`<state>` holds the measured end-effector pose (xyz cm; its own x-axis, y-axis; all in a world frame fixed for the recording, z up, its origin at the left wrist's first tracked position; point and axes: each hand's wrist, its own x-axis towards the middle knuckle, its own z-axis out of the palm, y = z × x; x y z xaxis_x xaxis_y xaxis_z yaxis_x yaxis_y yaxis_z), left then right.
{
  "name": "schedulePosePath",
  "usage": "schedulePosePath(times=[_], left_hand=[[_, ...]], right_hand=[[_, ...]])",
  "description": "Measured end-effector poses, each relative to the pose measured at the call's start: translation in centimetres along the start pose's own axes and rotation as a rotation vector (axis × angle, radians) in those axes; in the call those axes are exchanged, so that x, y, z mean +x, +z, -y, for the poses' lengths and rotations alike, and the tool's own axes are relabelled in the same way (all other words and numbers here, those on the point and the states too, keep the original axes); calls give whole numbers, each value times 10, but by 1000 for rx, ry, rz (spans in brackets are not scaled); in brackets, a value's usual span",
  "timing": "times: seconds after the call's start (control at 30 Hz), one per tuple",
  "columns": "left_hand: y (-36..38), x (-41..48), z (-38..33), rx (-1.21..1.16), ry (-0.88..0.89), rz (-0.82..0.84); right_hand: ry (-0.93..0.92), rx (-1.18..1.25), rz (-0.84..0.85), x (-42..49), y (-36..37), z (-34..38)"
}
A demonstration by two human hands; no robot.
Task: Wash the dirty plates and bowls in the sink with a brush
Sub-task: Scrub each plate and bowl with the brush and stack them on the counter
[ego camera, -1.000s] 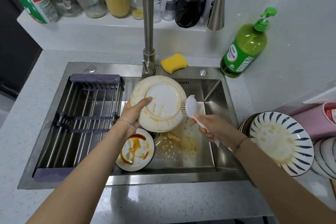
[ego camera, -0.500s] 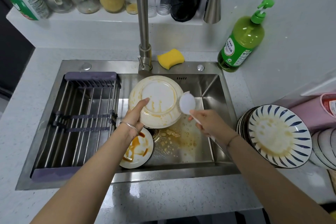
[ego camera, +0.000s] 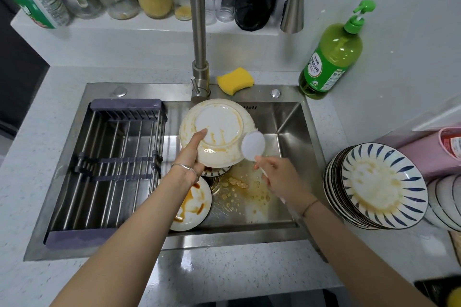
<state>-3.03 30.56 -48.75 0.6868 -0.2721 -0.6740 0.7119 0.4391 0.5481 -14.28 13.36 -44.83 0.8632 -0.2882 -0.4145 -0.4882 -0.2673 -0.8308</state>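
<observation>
Between the two hands, over the stainless steel sink (ego camera: 287,117), a cream round ceramic plate (ego camera: 219,127) is tilted up with its sauce-streaked underside facing the camera. The left hand (ego camera: 193,151) grips it at the lower left rim, thumb laid across the foot ring and the fingers hidden behind. The right hand (ego camera: 279,177) is curled round the handle of a white plastic brush (ego camera: 253,144), whose oval head touches the plate's right rim. Below the left wrist a smaller white plate with brown sauce (ego camera: 192,204) lies flat on the sink floor. Food scraps (ego camera: 237,182) lie under the right hand.

The likeliest trouble is the grip. One hand holds a greasy plate by a single edge, so a firm sideways push from the brush could twist it loose. It would then drop onto the plate beneath and could chip either one. No water stream shows from the steel tap (ego camera: 199,32) beyond the hands, so I judge that scrubbing may only smear the sauce. Right of the right forearm, a stack of blue-striped plates (ego camera: 384,187) sits close by on the tabletop (ego camera: 224,269); a wide elbow swing could knock it.
</observation>
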Motion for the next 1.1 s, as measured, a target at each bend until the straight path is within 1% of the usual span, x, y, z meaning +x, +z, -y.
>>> schedulePosePath(times=[0.1, 0.17, 0.23, 0.3, 0.37, 0.53, 0.6, 0.7, 0.77, 0.83, 0.9, 0.97, 1.03, 1.1], left_hand=[[5, 0, 0, 10, 0, 33], [7, -1, 0, 7, -3, 42], [11, -1, -1, 10, -16, 43], [16, -2, -4, -15, -24, 42], [20, -2, -7, -66, -18, 55], [24, -4, -6, -41, -6, 66], [21, -6, -8, -38, 4, 66], [10, -9, -10, 13, 3, 84], [1, -11, -8, 63, -10, 103], [-7, -13, -2, 129, -23, 124], [-11, -16, 3, 181, -29, 145], [-14, -15, 4, 209, -15, 154], [-18, -13, 3, 217, 0, 150], [-20, -11, 2, 238, -3, 138]], right_hand=[[-77, -145, 78, -20, 28, -7], [-135, -202, 65, -22, 34, -11], [-158, -197, -9, -18, 28, -10], [-162, -135, -97, -13, 20, -10], [-162, -88, -138, -13, 21, -8], [-199, -150, -53, -26, 41, -10], [-163, -106, -52, -24, 31, -11], [-16, 85, -90, -15, 2, -7], [81, 136, -64, -6, -17, -4], [127, 161, -29, 5, -33, 0], [136, 158, -11, 11, -45, 4], [131, 96, 21, 6, -49, 6], [120, -7, 101, -7, -44, 5], [104, -59, 180, -15, -39, 5]])
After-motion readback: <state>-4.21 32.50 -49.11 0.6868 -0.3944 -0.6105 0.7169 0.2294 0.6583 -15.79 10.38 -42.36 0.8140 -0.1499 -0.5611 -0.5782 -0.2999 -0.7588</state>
